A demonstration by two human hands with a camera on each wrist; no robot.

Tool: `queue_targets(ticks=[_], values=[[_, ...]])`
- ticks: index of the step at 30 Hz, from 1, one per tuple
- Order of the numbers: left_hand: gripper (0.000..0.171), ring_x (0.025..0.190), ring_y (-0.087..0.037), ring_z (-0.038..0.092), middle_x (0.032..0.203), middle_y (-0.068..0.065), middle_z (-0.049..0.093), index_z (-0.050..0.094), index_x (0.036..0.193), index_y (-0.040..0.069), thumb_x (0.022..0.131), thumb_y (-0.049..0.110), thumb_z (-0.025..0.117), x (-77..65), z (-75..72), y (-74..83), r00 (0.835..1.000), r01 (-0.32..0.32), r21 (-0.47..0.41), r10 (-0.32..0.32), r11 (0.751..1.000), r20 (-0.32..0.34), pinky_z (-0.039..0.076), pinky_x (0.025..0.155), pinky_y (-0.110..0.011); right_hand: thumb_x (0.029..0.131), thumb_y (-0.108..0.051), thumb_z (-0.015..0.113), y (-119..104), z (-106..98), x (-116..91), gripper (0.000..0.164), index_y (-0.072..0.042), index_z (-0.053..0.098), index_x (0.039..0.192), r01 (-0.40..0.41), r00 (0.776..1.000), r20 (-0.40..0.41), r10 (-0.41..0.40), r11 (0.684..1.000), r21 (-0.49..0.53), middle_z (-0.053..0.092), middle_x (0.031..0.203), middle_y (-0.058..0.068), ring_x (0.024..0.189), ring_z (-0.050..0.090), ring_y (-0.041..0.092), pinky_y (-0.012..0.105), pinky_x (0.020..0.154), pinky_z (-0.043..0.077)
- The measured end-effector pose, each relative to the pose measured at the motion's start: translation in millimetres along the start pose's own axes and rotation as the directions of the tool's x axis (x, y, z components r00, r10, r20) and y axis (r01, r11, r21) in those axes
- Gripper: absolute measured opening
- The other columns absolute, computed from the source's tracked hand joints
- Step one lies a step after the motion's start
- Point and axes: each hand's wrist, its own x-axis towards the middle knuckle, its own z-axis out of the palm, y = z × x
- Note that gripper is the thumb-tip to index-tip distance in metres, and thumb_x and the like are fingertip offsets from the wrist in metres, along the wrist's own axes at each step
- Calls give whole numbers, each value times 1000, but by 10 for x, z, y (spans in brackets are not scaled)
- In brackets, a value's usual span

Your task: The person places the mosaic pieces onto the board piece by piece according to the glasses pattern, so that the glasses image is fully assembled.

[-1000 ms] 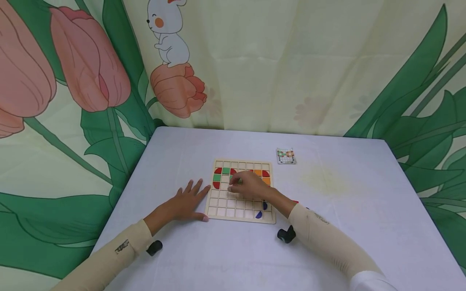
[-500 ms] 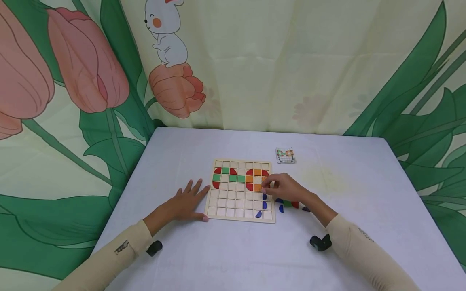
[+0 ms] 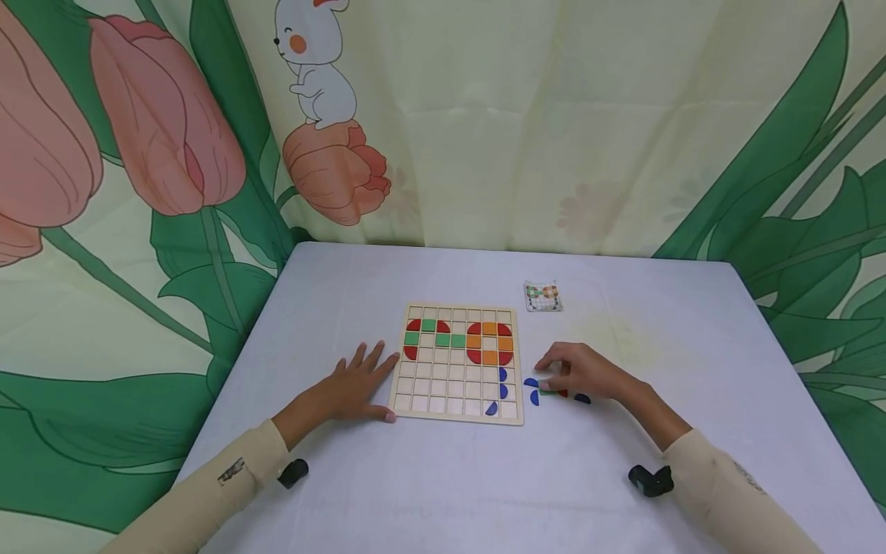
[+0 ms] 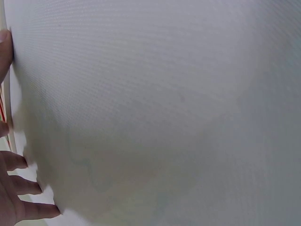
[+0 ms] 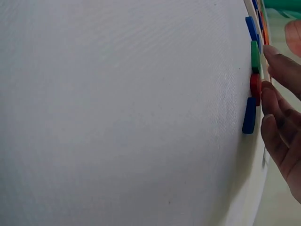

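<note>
A pale wooden grid board (image 3: 443, 392) lies on the table. On it, red quarter-round pieces with green squares (image 3: 451, 340) form an arc at the upper left. Red and orange pieces (image 3: 489, 358) ring one cell at the upper right. Several blue quarter-round pieces (image 3: 503, 391) sit in its lower right cells. My left hand (image 3: 354, 387) is spread flat, its fingertips and thumb at the board's left edge. Right of the board, my right hand (image 3: 584, 371) hovers over loose pieces, fingers loosely bent and nothing visible between them. A green piece (image 5: 255, 56) and a red piece (image 5: 255, 88) lie beneath it.
Loose blue pieces (image 3: 534, 398) lie beside the board's right edge, and another blue piece (image 3: 583, 398) is farther right. A small pattern card (image 3: 543, 297) rests behind the board on the white tablecloth (image 3: 429, 492). A printed curtain (image 3: 498, 131) hangs behind the table.
My right hand has moved right, from mid-board past its right edge to the loose pieces. This uncovers the red and orange pieces at the upper right. My left hand has stayed put.
</note>
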Motion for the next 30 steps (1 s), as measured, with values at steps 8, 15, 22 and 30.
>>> queue_targets(ticks=[8,15,22,30], values=[[112,153,-50,9,169,-17,11,20,162,22,75,75,69,1,-7,7,1000,4,-1,-4,1000,3,26,111,-73,84,-22,82,29,-1,-56,26,-18,77,109,11,1000,7,-11,999,-33,66,100,-5,78,55,14,21,65,49],[113,153,-49,8,169,-16,10,19,162,23,75,75,68,18,5,-3,1000,8,-1,-8,1000,12,25,111,-73,84,-22,82,15,13,-55,25,-17,78,108,12,1000,28,-10,997,-78,67,100,-5,81,55,12,22,67,50],[112,152,-50,10,169,-17,11,21,162,23,75,75,68,15,9,-5,1000,0,4,0,1000,-3,26,110,-73,86,-18,80,1,7,-54,23,-16,76,109,7,997,73,-4,999,-44,73,104,-4,87,58,14,23,73,53],[111,152,-51,11,169,-17,12,21,162,22,76,75,67,5,9,-10,1000,-9,9,10,1000,-12,28,110,-73,90,-19,76,-4,13,-54,33,-15,71,123,4,998,63,-4,1000,-9,68,98,-4,76,56,13,21,62,49]])
